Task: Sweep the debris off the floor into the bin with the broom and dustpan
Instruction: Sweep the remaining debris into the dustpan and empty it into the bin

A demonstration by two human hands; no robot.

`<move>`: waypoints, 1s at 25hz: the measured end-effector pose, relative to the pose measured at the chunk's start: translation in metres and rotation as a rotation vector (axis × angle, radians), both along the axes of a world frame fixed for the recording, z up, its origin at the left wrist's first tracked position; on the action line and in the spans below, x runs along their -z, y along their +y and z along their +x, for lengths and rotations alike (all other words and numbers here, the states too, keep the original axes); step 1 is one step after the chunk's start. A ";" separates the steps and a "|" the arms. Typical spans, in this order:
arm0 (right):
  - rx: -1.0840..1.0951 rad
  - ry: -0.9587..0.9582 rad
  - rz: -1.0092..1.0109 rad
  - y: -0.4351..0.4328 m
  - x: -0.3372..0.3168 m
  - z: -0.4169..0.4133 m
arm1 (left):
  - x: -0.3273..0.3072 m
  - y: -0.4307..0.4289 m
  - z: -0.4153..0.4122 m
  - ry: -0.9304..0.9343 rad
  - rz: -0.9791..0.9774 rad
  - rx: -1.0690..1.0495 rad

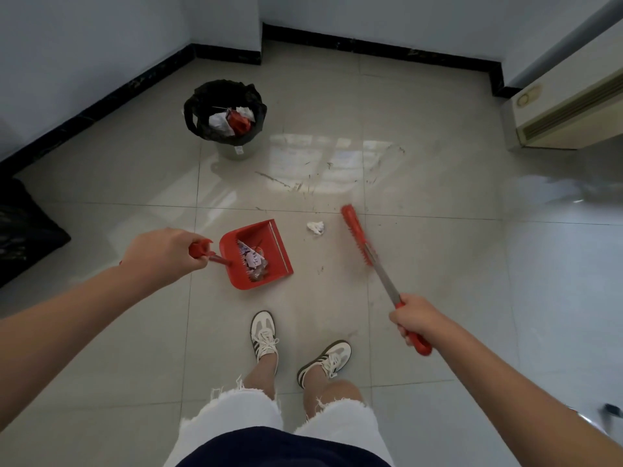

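Note:
My left hand [163, 256] grips the handle of a red dustpan [269, 244] that rests on the tiled floor with scraps of paper and wrappers inside it. My right hand [416, 318] holds the red grip of a broom [357, 235]; its red brush head touches the floor to the right of the pan. A crumpled white paper ball [316, 227] lies between the pan's open edge and the brush head. Fine dark specks [300, 187] are scattered on the tiles beyond it. A bin [225, 112] lined with a black bag stands further back, with paper and red rubbish in it.
A black bag [23, 237] lies at the left edge. A beige floor unit [566, 116] stands at the back right. Walls with black skirting close the room behind the bin. My two feet in white trainers [264, 338] stand just behind the pan.

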State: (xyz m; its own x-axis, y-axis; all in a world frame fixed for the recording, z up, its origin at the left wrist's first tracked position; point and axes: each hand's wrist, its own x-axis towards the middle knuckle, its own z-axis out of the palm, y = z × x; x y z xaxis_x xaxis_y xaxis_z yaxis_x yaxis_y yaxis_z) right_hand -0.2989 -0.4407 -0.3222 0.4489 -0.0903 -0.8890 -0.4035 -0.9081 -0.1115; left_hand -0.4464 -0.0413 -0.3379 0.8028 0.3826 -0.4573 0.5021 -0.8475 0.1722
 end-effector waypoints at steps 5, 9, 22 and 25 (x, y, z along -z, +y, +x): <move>-0.113 0.003 0.019 0.031 0.056 -0.020 | 0.008 -0.007 -0.005 -0.022 0.008 -0.001; -0.280 0.171 0.070 0.053 0.057 -0.090 | 0.011 -0.008 -0.002 -0.009 -0.004 0.013; 0.055 0.189 0.211 0.026 -0.114 -0.009 | -0.017 0.014 -0.003 -0.079 -0.102 -0.217; 0.036 0.037 0.162 0.022 -0.112 0.040 | -0.033 0.015 0.034 -0.096 -0.121 -0.206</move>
State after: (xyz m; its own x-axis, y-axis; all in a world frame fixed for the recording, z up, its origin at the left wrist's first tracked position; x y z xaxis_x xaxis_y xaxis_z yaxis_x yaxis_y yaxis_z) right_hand -0.2585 -0.4185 -0.2107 0.4148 0.0404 -0.9090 -0.4419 -0.8643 -0.2400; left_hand -0.4127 -0.0260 -0.3044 0.7558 0.4896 -0.4348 0.6381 -0.6996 0.3215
